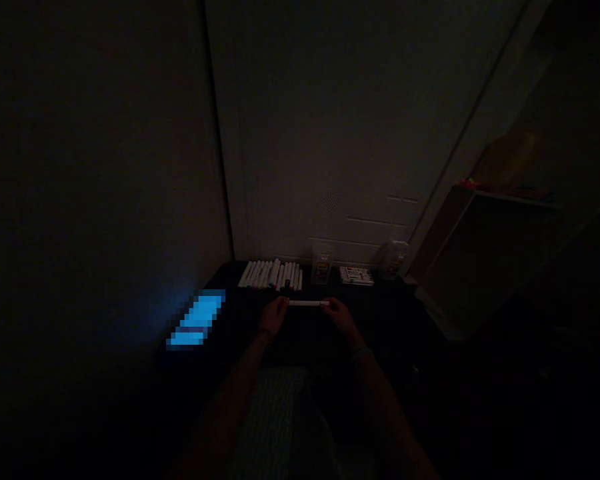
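A white marker point(305, 303) lies level between my two hands, above the dark table. My left hand point(274, 316) is closed on its left end. The fingers of my right hand point(341, 315) pinch the other end. Just beyond my left hand, a row of white markers point(265, 275) lies side by side on the table, with small coloured bits at their near ends. The dim light hides the finer detail of my fingers.
Along the back stand a clear plastic case point(323, 265), a flat printed pack point(357, 275) and a second clear case point(396, 259). A glowing blue, pixelated screen point(197, 321) is at the left. A shelf unit point(495, 247) rises at the right, beside the dark table point(390, 327).
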A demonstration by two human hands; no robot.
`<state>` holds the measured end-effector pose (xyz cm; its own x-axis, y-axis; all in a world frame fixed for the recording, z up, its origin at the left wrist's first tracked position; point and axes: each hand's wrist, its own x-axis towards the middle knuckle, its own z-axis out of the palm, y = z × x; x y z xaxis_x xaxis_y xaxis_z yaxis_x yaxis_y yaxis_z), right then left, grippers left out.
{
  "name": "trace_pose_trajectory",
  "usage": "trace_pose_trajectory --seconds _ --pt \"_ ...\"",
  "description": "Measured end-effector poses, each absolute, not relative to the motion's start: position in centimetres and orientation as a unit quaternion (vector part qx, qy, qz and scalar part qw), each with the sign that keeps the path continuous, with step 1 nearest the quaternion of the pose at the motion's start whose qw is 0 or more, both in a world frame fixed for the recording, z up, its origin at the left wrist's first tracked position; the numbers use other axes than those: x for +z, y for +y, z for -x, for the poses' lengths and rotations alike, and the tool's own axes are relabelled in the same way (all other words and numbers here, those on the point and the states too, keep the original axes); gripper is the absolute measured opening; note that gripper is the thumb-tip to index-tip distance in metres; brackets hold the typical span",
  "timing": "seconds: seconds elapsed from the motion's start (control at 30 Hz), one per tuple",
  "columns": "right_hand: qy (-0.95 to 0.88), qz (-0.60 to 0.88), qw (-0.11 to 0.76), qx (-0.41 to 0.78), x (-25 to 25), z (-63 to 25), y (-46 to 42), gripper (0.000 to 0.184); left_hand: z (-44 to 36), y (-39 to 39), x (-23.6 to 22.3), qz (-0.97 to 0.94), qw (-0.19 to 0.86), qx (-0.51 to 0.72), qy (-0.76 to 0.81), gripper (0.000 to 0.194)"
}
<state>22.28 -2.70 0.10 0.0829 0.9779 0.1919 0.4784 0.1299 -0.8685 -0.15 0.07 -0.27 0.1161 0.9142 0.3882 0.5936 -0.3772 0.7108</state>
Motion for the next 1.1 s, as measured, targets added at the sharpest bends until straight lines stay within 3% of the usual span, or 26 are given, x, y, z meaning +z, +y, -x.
trace_pose_trajectory --seconds 1.1 --pt "-0.614 0.591 0.433 0.293 -0.17 -22.49 -2.6 0.03 -0.01 -0.25 0.1 -0.716 0.208 0.418 0.519 0.035"
